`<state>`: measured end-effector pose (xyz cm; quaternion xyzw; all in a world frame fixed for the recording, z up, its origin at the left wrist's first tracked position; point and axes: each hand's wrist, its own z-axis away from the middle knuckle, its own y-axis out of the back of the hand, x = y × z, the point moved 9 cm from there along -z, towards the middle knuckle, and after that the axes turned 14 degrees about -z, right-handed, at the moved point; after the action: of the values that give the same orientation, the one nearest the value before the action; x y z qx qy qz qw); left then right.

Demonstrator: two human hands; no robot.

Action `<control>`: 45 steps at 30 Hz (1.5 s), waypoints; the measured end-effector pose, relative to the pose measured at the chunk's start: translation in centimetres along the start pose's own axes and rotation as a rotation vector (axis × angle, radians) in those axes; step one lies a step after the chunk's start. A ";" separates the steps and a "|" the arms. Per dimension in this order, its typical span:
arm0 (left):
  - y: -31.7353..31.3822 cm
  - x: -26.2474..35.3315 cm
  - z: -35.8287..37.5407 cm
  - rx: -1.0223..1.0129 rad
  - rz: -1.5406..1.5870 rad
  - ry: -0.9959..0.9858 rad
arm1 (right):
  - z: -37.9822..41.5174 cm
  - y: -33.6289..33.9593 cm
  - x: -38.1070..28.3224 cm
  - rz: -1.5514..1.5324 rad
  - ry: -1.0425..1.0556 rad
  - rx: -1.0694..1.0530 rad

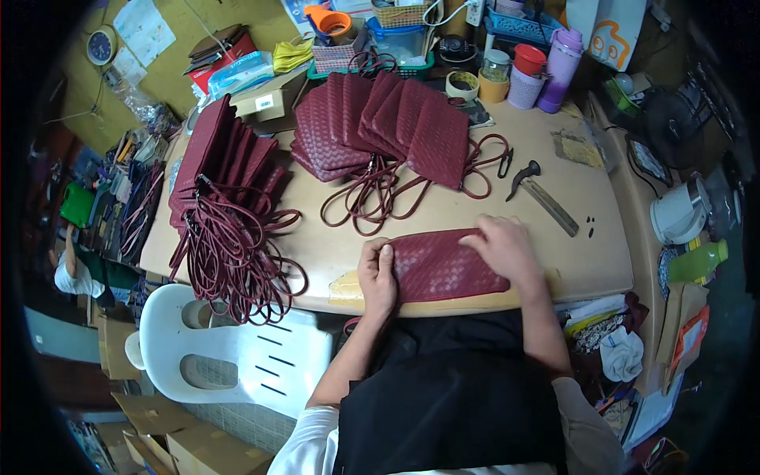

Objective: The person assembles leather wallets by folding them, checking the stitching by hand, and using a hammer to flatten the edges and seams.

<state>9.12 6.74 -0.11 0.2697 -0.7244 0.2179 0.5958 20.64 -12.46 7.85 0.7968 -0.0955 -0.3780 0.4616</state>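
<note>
A maroon woven-pattern pouch [443,271] lies flat at the table's front edge, in front of my body. My left hand [377,273] is closed on its left end, thumb on top and fingers partly hidden. At the pouch's upper right, my right hand [508,249] is closed with thumb and fingertips pinching the top edge. Beyond them, similar maroon pouches [439,134] lie fanned out with looped straps [368,194]. To the left stands another stack of pouches [207,150], its many straps [229,253] hanging over the table edge.
A hammer [550,204] lies right of the pouches, near a small dark clip [505,163]. Along the back stand a tape roll [461,84], a glass jar [495,71] and a purple bottle [560,70]. A white plastic chair [269,356] is at the left front.
</note>
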 end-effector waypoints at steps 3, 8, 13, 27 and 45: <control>-0.6 0.4 0.1 -0.015 -0.023 -0.046 | 1.9 0.4 4.4 -0.474 -0.291 0.008; -0.3 1.3 0.4 0.060 0.059 -0.041 | 2.8 1.0 5.3 -0.593 -0.296 0.246; 1.2 0.8 -0.8 0.059 0.008 0.051 | 3.3 -1.4 6.1 -1.021 -0.309 0.238; 1.9 1.3 -0.6 0.032 -0.101 -0.029 | 3.7 0.5 5.9 -0.821 -0.351 0.337; -0.3 4.8 1.7 -0.379 -1.363 -0.291 | 7.3 -0.3 3.3 0.030 -0.262 0.138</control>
<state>7.35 4.85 4.23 0.5800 -0.4926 -0.3697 0.5332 17.82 -18.76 3.77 0.7690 -0.1928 -0.4643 0.3948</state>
